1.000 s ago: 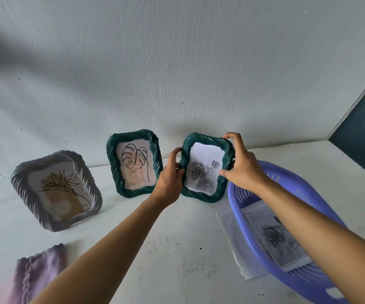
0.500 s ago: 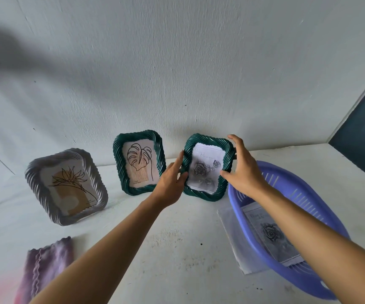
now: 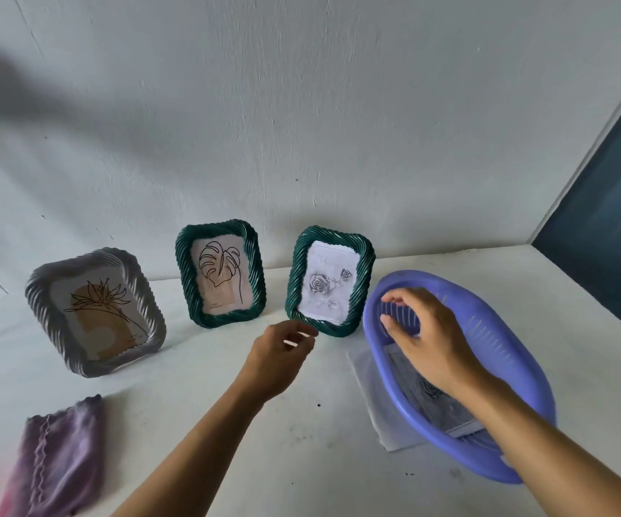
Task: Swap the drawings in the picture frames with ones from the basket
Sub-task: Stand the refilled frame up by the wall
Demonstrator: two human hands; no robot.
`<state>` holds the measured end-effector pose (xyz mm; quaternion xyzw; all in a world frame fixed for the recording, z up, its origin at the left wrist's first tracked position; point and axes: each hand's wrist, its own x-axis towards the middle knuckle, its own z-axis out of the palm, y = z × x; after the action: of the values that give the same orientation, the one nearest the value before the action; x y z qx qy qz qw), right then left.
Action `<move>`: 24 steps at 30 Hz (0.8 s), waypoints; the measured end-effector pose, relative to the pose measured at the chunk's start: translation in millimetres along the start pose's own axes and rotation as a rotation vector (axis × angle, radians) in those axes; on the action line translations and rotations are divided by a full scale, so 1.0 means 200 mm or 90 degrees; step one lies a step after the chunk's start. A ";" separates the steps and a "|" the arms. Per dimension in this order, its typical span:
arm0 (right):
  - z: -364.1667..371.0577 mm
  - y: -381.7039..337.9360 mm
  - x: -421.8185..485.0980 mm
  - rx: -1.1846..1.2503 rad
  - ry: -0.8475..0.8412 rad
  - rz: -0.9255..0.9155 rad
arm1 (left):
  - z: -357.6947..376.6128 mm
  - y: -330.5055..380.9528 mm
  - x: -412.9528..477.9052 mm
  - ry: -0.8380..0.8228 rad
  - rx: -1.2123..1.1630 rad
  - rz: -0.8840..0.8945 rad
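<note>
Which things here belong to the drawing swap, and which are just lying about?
Job: green rose-drawing frame, green leaf-drawing frame, grey flower-drawing frame, purple basket, rose drawing in it.
Lying about: purple cloth, pale sheet under the basket.

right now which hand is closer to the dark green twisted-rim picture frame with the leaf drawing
Left. The left hand is just in front and right of the dark green leaf-drawing frame, not touching; the right hand is farther right, over the purple plastic basket.

Likely a plain home room: decorative picture frames (image 3: 184, 278) stand mid-frame on a white worktop (image 3: 204, 404) against a bare white wall (image 3: 301, 125), plastic basket (image 3: 488, 330) at right
</note>
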<state>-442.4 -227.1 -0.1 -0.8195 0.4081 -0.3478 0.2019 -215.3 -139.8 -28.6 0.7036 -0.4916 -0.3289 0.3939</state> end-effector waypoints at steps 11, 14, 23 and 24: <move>-0.14 0.20 -0.12 -0.317 -0.002 -0.044 | 0.37 -0.02 0.00 -0.038 0.435 0.045; -0.22 0.31 -0.14 -0.376 0.005 0.002 | 0.40 0.01 0.00 -0.055 0.482 0.054; -0.32 0.46 -0.22 -0.364 -0.074 0.125 | 0.47 0.07 -0.01 -0.031 0.511 0.034; -0.33 0.47 -0.23 -0.368 -0.077 0.130 | 0.47 0.07 -0.01 -0.029 0.505 0.030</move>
<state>-560.5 -248.6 -31.9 -0.8171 0.5576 -0.1456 0.0182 -302.7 -162.3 -60.0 0.7819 -0.6054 -0.1199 0.0878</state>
